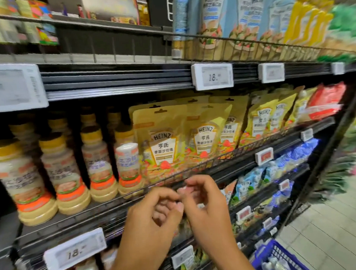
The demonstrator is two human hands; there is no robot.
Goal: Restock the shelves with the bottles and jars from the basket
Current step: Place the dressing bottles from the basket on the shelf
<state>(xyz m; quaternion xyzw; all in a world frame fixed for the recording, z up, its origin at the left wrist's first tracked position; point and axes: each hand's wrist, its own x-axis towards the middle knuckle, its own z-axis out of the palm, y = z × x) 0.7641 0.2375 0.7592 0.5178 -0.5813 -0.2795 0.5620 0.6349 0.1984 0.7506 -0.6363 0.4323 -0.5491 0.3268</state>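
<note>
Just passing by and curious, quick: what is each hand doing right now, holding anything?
Left hand: closed, fingers curled, nothing visibly held.
Right hand: closed, fingers curled beside the left, nothing visibly held.

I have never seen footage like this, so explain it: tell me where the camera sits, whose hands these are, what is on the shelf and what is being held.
There is one picture, from a camera worn on a person's head, looking forward and down at a shop shelf. No machine: the left hand and right hand are the person's own, fingers curled, fingertips close together before the shelf edge. Neither holds a bottle or jar; blur hides anything smaller. On the shelf stand yellow-capped dressing bottles, with yellow Heinz pouches to their right. The blue basket sits at bottom right.
</note>
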